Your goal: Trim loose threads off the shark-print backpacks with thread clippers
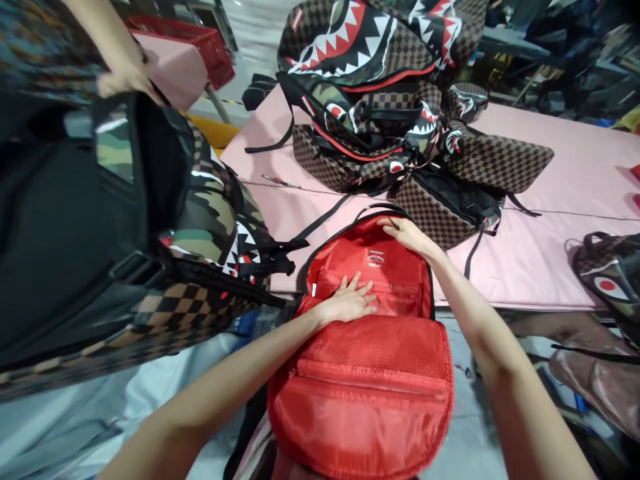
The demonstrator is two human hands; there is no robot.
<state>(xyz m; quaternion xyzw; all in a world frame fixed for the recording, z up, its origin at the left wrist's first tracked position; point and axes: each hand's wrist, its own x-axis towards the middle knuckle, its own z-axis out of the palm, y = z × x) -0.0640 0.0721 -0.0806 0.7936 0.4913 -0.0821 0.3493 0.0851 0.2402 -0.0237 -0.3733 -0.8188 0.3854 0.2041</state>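
Note:
An opened backpack (pixel 365 373) with red lining lies in front of me, its flap folded down toward my body over the table edge. My left hand (pixel 347 301) rests with fingers spread on the red inner panel, below a sewn label (pixel 375 258). At the top right of the lining is my right hand (pixel 407 235), fingers bent near the zipped rim. A small dark thing (pixel 394 225) shows between those fingers, too small to name. The backpack's black top handle (pixel 383 208) stands just beyond that hand.
Several checkered shark-mouth backpacks (pixel 350 53) are piled on the pink table (pixel 575 167). A large backpack (pixel 200 220) fills the left, gripped by another person's hand (pixel 125 77). A pen (pixel 281 181) lies behind. At right sits a small bag (pixel 607 280); a red crate (pixel 210 53) stands far left.

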